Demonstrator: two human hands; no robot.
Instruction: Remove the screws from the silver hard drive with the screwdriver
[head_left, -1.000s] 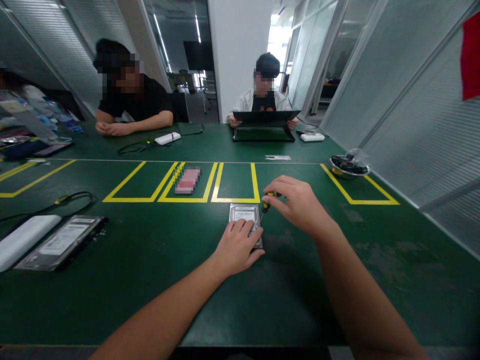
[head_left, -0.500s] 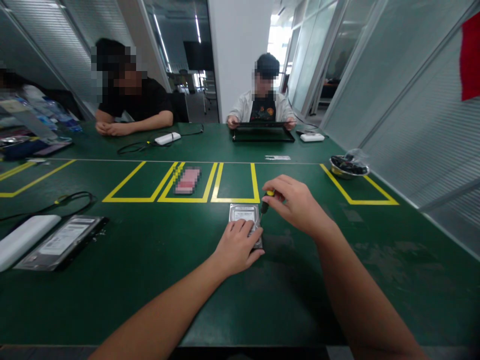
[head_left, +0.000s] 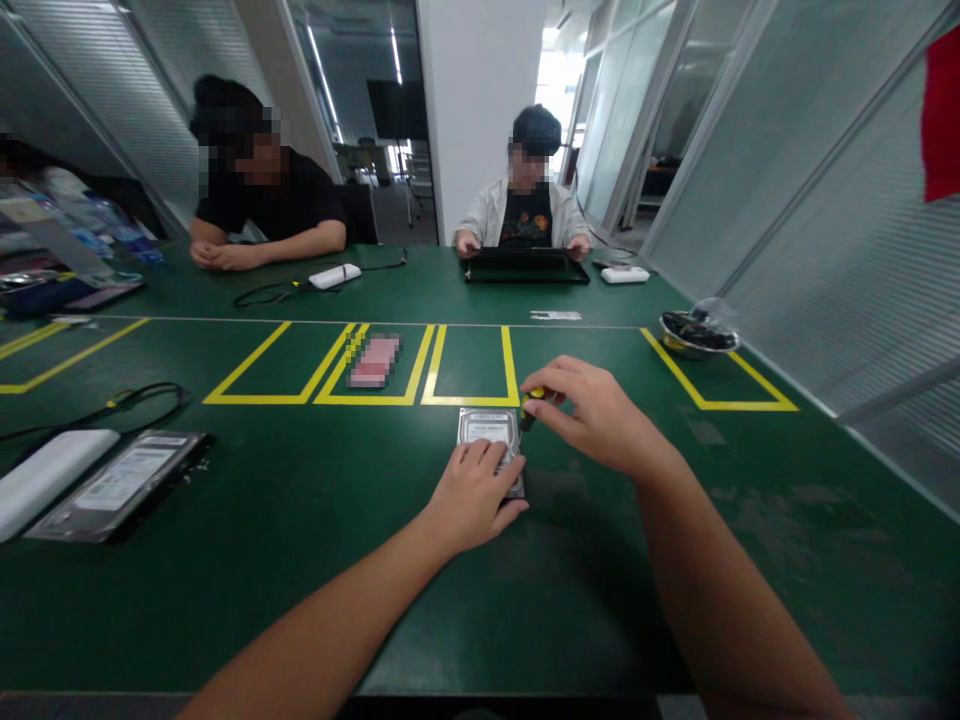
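Your right hand (head_left: pixel 592 410) sat slightly lower than a half second earlier, its fingers pinching a yellow-and-dark screwdriver (head_left: pixel 528 412) beside the right edge of a flat, silvery metal hard drive (head_left: pixel 487 420). The drive lay mid-scene on the smooth green desk (head_left: pixel 300 530); your left hand (head_left: pixel 472 497), fingers spread on top, hid its near-left part. The screwdriver's tip was hard to make out. On the far side, a person's (head_left: pixel 527 215) black rectangular panel (head_left: pixel 529 264) had lowered.

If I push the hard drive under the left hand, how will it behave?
The hard drive looks metal-cased, so probably stiff and fairly heavy for its size. Lying flat on the smooth-looking table, it would likely slide, not tip.
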